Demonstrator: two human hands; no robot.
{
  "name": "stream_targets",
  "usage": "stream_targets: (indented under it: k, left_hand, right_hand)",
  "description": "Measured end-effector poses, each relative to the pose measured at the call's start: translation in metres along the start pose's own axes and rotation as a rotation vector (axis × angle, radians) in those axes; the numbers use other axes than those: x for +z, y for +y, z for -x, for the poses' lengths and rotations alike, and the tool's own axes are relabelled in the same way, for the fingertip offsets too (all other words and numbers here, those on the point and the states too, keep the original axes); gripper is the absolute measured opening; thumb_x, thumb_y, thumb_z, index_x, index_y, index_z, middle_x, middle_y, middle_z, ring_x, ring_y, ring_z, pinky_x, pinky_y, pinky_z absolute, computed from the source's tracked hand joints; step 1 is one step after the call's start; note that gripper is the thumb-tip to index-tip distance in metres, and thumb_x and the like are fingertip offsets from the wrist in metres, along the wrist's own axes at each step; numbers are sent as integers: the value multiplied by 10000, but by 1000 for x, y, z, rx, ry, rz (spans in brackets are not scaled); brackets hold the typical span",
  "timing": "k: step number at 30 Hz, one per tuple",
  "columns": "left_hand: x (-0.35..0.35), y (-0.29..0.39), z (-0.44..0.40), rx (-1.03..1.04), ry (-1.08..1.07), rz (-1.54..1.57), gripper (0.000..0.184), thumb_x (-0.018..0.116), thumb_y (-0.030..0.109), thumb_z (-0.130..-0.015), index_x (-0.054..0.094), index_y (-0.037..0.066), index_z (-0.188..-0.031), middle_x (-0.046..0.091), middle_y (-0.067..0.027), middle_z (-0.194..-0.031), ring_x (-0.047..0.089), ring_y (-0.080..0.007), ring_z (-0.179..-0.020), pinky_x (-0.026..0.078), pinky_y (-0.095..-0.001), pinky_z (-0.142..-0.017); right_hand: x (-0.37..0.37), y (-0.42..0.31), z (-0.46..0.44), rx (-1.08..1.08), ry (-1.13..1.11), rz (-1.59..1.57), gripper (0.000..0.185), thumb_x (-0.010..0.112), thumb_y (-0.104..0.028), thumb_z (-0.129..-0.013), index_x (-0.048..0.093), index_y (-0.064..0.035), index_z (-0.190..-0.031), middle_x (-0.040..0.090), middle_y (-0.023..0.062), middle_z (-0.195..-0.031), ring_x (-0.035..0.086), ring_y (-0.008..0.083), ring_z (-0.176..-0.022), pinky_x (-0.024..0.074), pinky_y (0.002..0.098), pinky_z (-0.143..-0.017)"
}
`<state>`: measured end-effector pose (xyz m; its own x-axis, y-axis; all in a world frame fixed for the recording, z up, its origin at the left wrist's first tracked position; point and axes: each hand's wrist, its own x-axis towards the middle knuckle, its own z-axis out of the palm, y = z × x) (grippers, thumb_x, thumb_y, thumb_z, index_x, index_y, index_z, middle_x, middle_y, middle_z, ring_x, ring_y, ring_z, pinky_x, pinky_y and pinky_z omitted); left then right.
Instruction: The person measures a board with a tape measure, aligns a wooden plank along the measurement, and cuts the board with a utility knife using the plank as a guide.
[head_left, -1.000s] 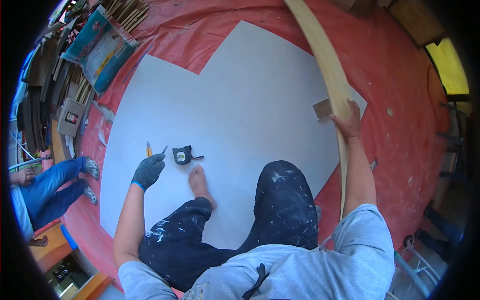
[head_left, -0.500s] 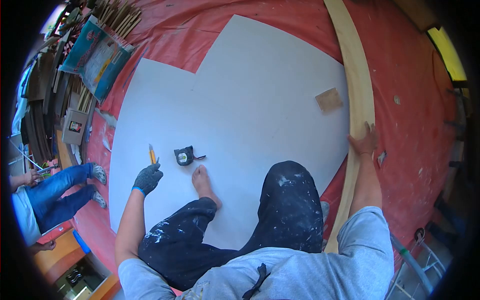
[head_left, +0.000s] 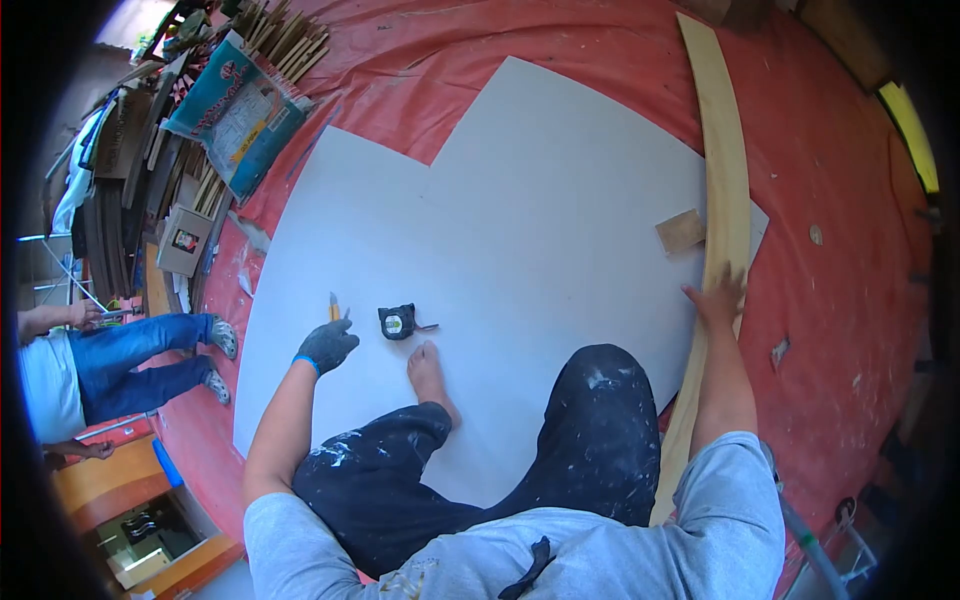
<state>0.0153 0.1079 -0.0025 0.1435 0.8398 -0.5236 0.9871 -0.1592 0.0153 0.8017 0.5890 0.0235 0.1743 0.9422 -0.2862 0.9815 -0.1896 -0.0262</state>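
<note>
My left hand [head_left: 330, 345], in a dark grey glove, is closed around a yellow utility knife [head_left: 334, 308] whose tip points away from me. It hovers over a large white sheet [head_left: 520, 230] with a notch in its far edge. To its right a black tape measure [head_left: 397, 321] rests on the sheet, beside my bare foot. My bare right hand [head_left: 718, 298] lies with fingers spread on a long wooden board [head_left: 725, 180], thumb out over the sheet. The board runs along the sheet's right side, and a sheet corner shows beyond it.
A small brown square piece [head_left: 680, 232] lies on the sheet against the board. Red tarp [head_left: 820, 330] covers the floor. At left are a teal bag [head_left: 240, 120], stacked wood scraps [head_left: 285, 45] and a standing person in jeans [head_left: 150, 350]. A ladder-like frame [head_left: 850, 550] is at lower right.
The board has shifted left onto the sheet, exposing a corner on its far side and reaching the brown piece. My right hand has moved with it. The camera view has shifted slightly.
</note>
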Motion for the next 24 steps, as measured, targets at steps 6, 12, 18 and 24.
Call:
stream_targets:
  k: [6, 12, 18, 24]
  left_hand:
    - [-197, 118, 7, -701, -226, 471, 565, 686, 380, -948, 638, 25, -1385, 704, -245, -1280, 695, -394, -1148, 553, -462, -997]
    - [-188, 137, 46, -782, -255, 479, 618, 645, 413, -932, 621, 9, -1399, 680, -245, -1335, 672, -391, -1207, 503, -460, -1079]
    - [-165, 121, 119, -898, -208, 462, 628, 644, 390, -921, 611, 1, -1414, 664, -258, -1366, 654, -387, -1253, 496, -456, -1096]
    - [-134, 85, 166, -933, -161, 340, 619, 651, 408, -942, 616, -2, -1405, 675, -247, -1350, 651, -383, -1254, 484, -452, -1120]
  right_hand:
    - [3, -78, -50, -539, 42, 383, 884, 749, -255, -900, 287, -270, -1654, 171, 67, -1754, 193, 394, -1593, 302, 726, -1180]
    - [6, -93, -85, -636, -45, 384, 750, 837, -270, -814, 507, -187, -1481, 447, 104, -1589, 484, 375, -1417, 463, 618, -1100]
    - [-18, -119, -13, -779, -338, 264, 888, 933, -437, -646, 550, -99, -1372, 545, 168, -1391, 568, 377, -1277, 522, 547, -1045]
    - [30, -96, 127, -628, -327, 106, 845, 880, -525, -697, 554, -74, -1333, 564, 184, -1319, 587, 394, -1221, 551, 552, -971]
